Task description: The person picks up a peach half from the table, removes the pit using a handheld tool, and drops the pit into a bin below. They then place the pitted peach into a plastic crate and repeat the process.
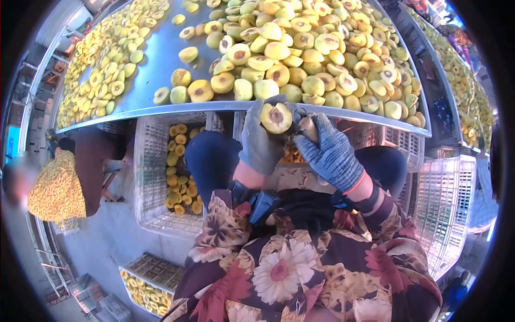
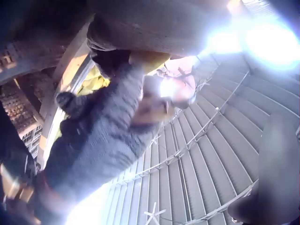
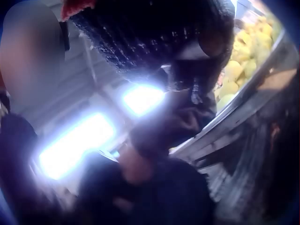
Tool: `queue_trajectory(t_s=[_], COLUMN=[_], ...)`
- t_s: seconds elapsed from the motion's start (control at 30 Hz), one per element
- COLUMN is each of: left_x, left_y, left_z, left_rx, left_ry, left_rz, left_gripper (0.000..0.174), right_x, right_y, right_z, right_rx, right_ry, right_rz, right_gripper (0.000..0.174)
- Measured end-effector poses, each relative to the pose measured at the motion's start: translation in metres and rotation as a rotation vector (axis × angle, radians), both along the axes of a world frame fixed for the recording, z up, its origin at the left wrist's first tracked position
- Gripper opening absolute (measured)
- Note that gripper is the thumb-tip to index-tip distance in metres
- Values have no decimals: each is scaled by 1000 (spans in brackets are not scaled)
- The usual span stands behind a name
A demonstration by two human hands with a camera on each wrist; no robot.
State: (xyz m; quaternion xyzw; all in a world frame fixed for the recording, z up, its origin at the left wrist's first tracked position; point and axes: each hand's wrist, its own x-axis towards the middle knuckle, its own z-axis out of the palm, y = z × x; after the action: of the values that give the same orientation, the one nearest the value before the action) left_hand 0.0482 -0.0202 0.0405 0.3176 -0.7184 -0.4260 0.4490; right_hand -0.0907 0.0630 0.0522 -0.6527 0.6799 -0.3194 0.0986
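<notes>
My left hand (image 1: pixel 258 140), in a grey glove, grips a peach half (image 1: pixel 276 118) just in front of the table's near edge. The cut face is turned up, pale yellow with a brown pit hollow in the middle. Close by on the right, my right hand (image 1: pixel 333 161) wears a blue-grey striped knit glove and holds a tool by its short, pale brown handle (image 1: pixel 308 129). The tool's working end is hidden. In the left wrist view, the striped glove (image 2: pixel 108 124) is blurred beside a bit of yellow fruit (image 2: pixel 152 61).
A metal table (image 1: pixel 161 51) bears heaps of halved fruit (image 1: pixel 316 53). Below its edge, a white crate (image 1: pixel 147 177) with more halves stands by my left knee. An upright white crate (image 1: pixel 445 209) is at right. Another person (image 1: pixel 59 185) sits at left.
</notes>
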Motion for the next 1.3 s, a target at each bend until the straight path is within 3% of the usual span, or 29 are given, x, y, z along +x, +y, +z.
queue_trajectory(t_s=[0.03,0.07,0.1,0.17,0.4,0.5,0.6,0.7,0.8,0.9,1.0,1.13,1.27,1.3], left_x=[1,1,0,-2,2,1,-1,-1,4,9,5,4,-1,0], left_y=[1,2,4,9,13,20,19,10,5,-5,4,5,19,18], left_z=[3,-3,-9,-7,-15,-3,-15,-26,-33,-53,-22,-24,-11,-11], left_rx=[150,146,142,389,-159,-170,-70,216,-188,-339,135,215,317,224], left_ry=[2,84,164,401,-72,-84,-72,214,-78,-164,206,251,266,193], left_rz=[-59,-86,-116,-172,4,133,167,-135,118,146,-169,-133,-69,-47], left_gripper=[41,35,30,26,20,30,60,59,63,64,66,65,62,58], right_x=[2,3,5,10,12,13,14,18,18,15,13,15,20,20], right_y=[5,5,6,6,2,4,6,7,9,9,15,13,12,11], right_z=[-3,3,1,4,5,2,-2,16,12,9,4,9,15,17], right_rx=[63,137,125,103,253,217,200,320,300,287,296,232,196,216], right_ry=[-22,-74,-61,-23,-171,-184,-175,-71,54,143,149,-23,0,31], right_rz=[-64,-13,5,40,135,151,154,114,158,196,231,130,109,103], right_gripper=[46,46,45,43,37,39,39,40,44,47,48,50,49,47])
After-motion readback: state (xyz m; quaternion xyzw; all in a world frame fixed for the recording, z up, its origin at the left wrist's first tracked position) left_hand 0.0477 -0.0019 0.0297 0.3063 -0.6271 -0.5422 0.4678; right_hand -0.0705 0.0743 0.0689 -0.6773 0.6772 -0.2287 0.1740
